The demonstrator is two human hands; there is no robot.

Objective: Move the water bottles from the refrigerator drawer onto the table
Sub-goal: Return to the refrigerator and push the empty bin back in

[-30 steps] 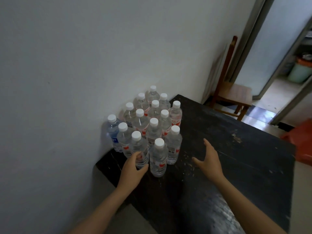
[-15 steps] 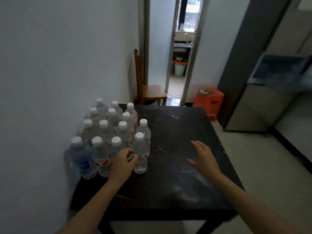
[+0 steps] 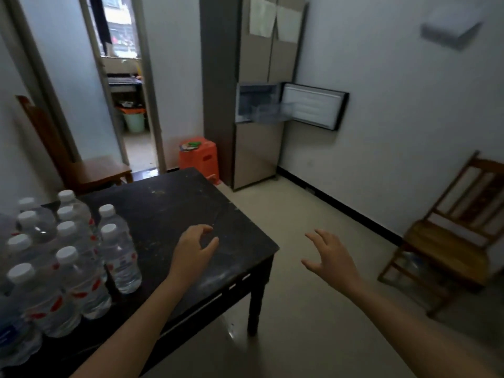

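Observation:
Several clear water bottles [image 3: 71,271] with white caps and red labels stand clustered on the left part of the black table [image 3: 174,211]. My left hand [image 3: 192,251] hovers over the table to the right of the bottles, fingers loosely curled, holding nothing. My right hand [image 3: 331,259] is past the table's right edge, above the floor, fingers spread and empty. Across the room stands the tall refrigerator [image 3: 259,91] with one small door swung open to the right and a clear drawer [image 3: 268,113] pulled out; what the drawer holds is too blurred to tell.
An orange plastic stool [image 3: 200,158] sits beside the refrigerator. A wooden chair [image 3: 452,233] stands at the right wall, another [image 3: 79,162] behind the table by an open doorway [image 3: 122,83]. Bare tiled floor [image 3: 300,241] lies between table and refrigerator.
My left hand let go of the front bottle and came away to the right. My view swung right, from the bottles toward the refrigerator. My right hand moved off the table.

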